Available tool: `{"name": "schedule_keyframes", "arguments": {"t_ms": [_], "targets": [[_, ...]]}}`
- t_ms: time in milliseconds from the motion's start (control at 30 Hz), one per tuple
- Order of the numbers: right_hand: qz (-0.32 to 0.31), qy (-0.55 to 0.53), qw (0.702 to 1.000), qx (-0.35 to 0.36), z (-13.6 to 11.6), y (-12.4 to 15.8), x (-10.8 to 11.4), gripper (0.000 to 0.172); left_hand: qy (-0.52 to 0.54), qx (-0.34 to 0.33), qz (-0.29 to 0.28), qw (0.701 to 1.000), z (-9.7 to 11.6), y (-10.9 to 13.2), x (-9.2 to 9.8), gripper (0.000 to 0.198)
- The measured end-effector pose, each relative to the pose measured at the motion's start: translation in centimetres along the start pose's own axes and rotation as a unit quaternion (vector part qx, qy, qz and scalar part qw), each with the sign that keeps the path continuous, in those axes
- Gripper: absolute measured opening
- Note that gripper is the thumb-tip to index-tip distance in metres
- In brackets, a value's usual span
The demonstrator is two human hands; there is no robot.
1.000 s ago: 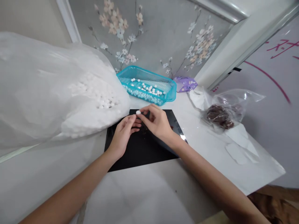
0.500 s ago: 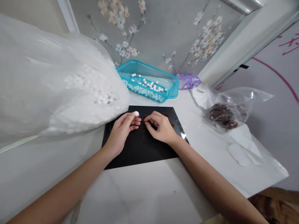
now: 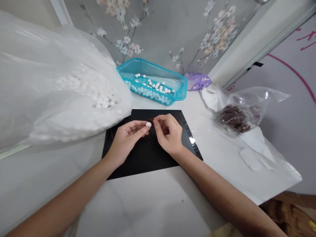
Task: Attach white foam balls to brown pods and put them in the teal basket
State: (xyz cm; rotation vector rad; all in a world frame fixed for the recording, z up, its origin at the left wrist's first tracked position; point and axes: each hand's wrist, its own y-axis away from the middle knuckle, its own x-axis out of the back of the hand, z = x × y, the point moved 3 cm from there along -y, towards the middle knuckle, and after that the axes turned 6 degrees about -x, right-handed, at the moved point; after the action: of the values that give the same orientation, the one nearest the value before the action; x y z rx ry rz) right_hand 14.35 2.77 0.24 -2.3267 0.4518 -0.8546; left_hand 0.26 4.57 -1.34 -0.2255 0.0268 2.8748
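Between the thumb and fingers of my left hand [image 3: 128,138] is a small white ball [image 3: 148,124], held above the black mat [image 3: 140,161]. My right hand [image 3: 169,131] is close beside it, thumb and forefinger pinched together. Whatever is in that pinch is too small to make out. Small reddish-brown bits [image 3: 151,120] show by the right fingertips, partly hidden behind the hands.
A large translucent bag [image 3: 74,98] of white balls fills the left. Behind the mat stands a blue plastic basket [image 3: 181,93] with several white balls, beside a purple packet [image 3: 197,81]. To the right, a clear bag holds a dark brown mass [image 3: 233,118] near white paper [image 3: 256,141].
My left hand has turned and brought the ball right, closer to my right hand. The right fingers have drawn back from the mat and now face the ball. The view has shifted slightly.
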Motion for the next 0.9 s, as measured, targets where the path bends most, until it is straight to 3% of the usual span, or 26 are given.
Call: {"name": "schedule_keyframes", "arguments": {"t_ms": [500,900], "targets": [[-0.038,0.037,0.997,0.051,-0.04,0.14,-0.35,0.012,0.012,0.003,0.012,1.0,-0.09,0.02,0.09,0.016],[-0.082,0.006,0.996,0.034,0.45,0.08,-0.51,0.016,-0.006,0.0,0.027,1.0,0.05,0.07,0.01,0.023]]}}
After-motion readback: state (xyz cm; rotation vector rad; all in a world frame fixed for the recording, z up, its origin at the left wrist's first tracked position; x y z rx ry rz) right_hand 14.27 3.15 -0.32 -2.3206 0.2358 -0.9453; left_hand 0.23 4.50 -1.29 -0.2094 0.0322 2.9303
